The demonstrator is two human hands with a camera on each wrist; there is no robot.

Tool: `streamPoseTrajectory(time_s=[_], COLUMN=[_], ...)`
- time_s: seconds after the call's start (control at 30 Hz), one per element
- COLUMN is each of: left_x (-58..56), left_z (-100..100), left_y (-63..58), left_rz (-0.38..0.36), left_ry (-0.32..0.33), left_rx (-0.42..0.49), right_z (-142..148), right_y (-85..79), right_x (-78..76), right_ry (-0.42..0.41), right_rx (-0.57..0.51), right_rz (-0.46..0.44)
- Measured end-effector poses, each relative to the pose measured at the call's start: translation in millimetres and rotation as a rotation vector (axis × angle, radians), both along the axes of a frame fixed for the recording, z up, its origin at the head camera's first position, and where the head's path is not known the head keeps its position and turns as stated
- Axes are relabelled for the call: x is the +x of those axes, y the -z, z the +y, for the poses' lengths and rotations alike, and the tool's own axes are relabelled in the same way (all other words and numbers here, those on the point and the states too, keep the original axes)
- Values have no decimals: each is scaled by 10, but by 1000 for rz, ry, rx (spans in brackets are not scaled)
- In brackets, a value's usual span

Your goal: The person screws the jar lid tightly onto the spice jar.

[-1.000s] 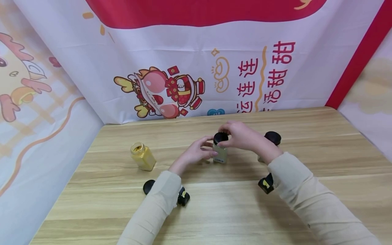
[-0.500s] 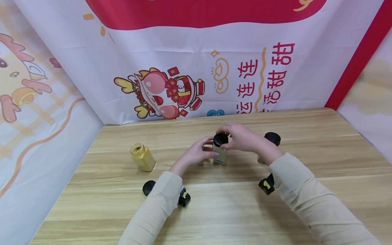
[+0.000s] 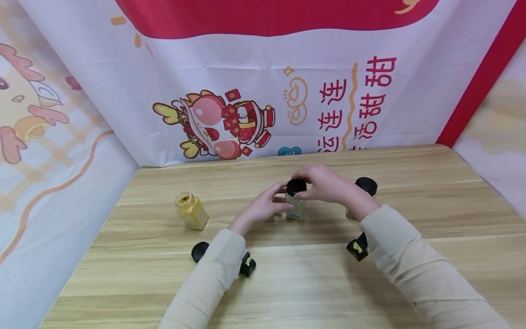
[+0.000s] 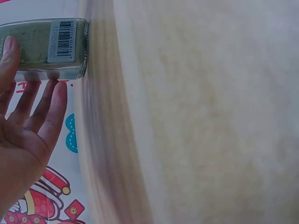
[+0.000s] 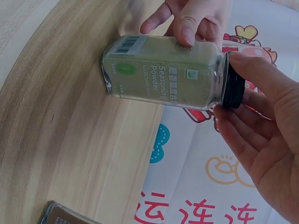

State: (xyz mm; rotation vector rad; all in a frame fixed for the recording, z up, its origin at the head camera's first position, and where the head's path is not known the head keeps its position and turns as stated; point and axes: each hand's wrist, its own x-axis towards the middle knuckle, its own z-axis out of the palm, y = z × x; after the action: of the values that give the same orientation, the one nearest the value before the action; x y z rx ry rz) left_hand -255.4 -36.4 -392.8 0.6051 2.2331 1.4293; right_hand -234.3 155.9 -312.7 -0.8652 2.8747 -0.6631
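While the left hand (image 3: 263, 208) steadies the green jar (image 3: 296, 206) with thumb and fingers round its glass body, the right hand (image 3: 324, 185) curls over the black cap (image 3: 296, 186), fingertips pinching its rim. That jar stands upright on the tabletop (image 3: 287, 283), near the middle, its label reading seasoning powder in the right wrist view. A yellow jar (image 3: 191, 210) with no cap stands well to the left, and a loose lid (image 3: 199, 251) lies nearer the front edge beside the left sleeve. Behind the right wrist, another capped jar (image 3: 365, 186) is partly hidden.
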Motion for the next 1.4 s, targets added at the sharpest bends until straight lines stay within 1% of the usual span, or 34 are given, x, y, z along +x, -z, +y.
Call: streamPoseTrajectory(time_s=[0.27, 0.37, 0.5, 0.67, 0.8, 0.97, 1.13, 1.27, 1.4], left_x=[25, 24, 20, 21, 25, 33, 37, 35, 38], left_z=[3, 1, 6, 10, 10, 9, 10, 14, 16], left_y=[-17, -13, -20, -31, -36, -41, -38, -30, -23], left_rz=[-11, -10, -26, -23, -21, -32, -47, -54, -60], left_ry=[-18, -20, -30, -34, -28, -20, -28, -38, -46], left_rx=[-3, 0, -7, -12, -4, -3, -3, -1, 12], right_z=[-39, -36, 6, 79, 105, 100, 97, 86, 59], right_y=[34, 27, 11, 2, -6, -8, -2, 2, 19], right_x=[-14, -8, 6, 7, 4, 2, 9, 6, -6], right_ry=[82, 85, 35, -66, -96, -71, -40, -3, 36], right_rx=[-21, -5, 14, -17, -44, -56, -50, -47, -34], right_rz=[-25, -33, -55, -87, -92, -107, -109, -97, -62])
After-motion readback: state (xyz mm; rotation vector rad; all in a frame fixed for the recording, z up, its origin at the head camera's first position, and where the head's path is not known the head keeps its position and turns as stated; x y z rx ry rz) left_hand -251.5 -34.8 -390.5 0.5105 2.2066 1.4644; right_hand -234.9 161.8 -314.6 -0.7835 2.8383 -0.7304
